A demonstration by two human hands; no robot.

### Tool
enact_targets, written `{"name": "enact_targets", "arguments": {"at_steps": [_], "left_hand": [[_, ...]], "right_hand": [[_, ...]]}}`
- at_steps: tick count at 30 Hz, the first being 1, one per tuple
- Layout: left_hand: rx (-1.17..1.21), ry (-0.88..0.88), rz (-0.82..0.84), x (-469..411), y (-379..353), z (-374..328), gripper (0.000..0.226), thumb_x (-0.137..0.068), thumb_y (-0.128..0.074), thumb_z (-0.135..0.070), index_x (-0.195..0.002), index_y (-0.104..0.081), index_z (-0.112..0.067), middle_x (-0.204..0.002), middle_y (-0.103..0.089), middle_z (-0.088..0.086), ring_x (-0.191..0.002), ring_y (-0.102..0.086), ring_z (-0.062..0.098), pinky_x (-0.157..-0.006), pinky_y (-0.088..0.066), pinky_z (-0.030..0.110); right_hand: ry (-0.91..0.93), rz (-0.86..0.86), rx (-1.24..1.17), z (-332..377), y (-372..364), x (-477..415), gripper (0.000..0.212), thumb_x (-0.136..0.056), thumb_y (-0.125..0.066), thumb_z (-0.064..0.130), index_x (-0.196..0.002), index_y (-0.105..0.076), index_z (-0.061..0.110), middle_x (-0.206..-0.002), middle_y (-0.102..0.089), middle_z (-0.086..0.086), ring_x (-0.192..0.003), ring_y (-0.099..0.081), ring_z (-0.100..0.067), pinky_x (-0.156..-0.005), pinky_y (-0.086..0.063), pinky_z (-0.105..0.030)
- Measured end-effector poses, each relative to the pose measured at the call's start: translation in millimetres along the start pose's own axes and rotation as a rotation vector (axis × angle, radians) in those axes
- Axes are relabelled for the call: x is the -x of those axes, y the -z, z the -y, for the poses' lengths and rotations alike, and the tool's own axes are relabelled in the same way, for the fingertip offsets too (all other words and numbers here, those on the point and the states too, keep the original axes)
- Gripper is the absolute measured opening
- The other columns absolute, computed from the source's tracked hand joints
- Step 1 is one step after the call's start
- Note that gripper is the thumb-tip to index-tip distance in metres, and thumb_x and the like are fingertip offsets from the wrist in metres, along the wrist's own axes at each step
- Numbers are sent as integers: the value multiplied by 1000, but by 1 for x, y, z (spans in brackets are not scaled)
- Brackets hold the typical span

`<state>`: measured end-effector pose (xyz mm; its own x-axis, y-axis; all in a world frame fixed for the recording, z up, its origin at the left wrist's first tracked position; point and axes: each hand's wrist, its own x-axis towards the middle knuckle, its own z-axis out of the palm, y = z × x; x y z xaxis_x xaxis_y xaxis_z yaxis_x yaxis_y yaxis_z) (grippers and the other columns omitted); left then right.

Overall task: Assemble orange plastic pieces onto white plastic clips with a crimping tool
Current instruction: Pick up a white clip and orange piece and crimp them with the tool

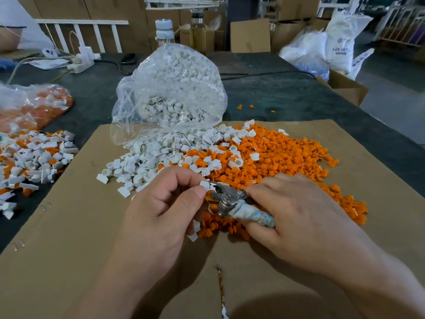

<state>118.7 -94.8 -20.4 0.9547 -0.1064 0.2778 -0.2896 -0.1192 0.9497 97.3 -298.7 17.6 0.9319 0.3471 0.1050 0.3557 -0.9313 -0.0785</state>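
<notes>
My left hand (161, 203) pinches a white clip (204, 184) with an orange piece (209, 194) under it, held at the metal jaws of the crimping tool (230, 199). My right hand (292, 215) grips the tool's tape-wrapped handle (255, 216). Loose white clips (156, 157) spill from a clear bag (170, 88) onto the cardboard sheet (69, 226). A wide heap of orange pieces (287, 157) lies to the right of them, reaching under both hands.
A pile of joined white-and-orange parts (30, 162) lies at the left, with a second clear bag (34, 104) behind it. Bottles (164, 31), a power strip (80, 63), cardboard boxes (250, 35) and white sacks (340, 40) stand at the back. The table edge runs down the right.
</notes>
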Motion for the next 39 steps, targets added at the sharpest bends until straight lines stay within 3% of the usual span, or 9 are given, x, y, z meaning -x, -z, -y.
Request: {"name": "enact_targets", "arguments": {"at_steps": [3,8,16,22,30,34,39], "left_hand": [[-15,-3,6,0,0,0,30,-79,-58,-51,-92,-70,-27,-68,-63,1,-61,-60,15,-51,-49,24],[11,6,3,0,0,1,28,-78,-59,-50,-90,-71,-28,-70,-64,2,-62,-61,18,-51,-48,23],[24,-8,-9,0,-1,-1,26,-78,-58,-49,-87,-70,-27,-65,-63,-2,-57,-58,13,-51,-48,22],[29,-15,-30,2,-1,-3,27,-78,-58,-49,-89,-70,-27,-64,-62,-3,-57,-57,12,-51,-48,22],[42,-35,-44,2,-4,-4,26,-79,-57,-46,-88,-70,-26,-62,-61,-5,-55,-56,9,-50,-47,19],[62,-35,-57,2,-4,-5,23,-80,-58,-44,-88,-70,-26,-66,-62,-1,-57,-56,12,-51,-48,21],[30,-4,-102,4,-6,-5,20,-80,-59,-45,-86,-70,-30,-66,-64,-3,-58,-57,10,-51,-49,22]], "right_hand": [[-10,-44,15,1,0,0,51,-81,-23,61,-89,-61,28,-75,-52,11,-71,-47,-13,-65,-39,-29],[-18,-31,-18,3,0,1,42,-80,-21,66,-83,-46,33,-79,-49,12,-76,-45,-9,-63,-39,-26],[4,-61,-18,4,-2,1,65,-73,-3,72,-81,-52,30,-75,-53,10,-73,-52,-10,-61,-42,-26],[-9,-57,-9,6,-2,1,52,-78,-17,69,-80,-53,30,-73,-52,11,-70,-51,-9,-58,-38,-26],[-20,-76,0,6,-1,0,48,-79,-21,66,-79,-52,30,-72,-53,10,-68,-51,-9,-56,-38,-25],[-21,-164,9,8,-4,1,33,-83,-47,54,-63,-49,28,-56,-46,11,-49,-44,-11,-42,-34,-27],[-11,-170,-53,5,-12,0,37,-81,-37,60,-70,-53,28,-62,-47,13,-57,-45,-10,-48,-30,-22]]}}
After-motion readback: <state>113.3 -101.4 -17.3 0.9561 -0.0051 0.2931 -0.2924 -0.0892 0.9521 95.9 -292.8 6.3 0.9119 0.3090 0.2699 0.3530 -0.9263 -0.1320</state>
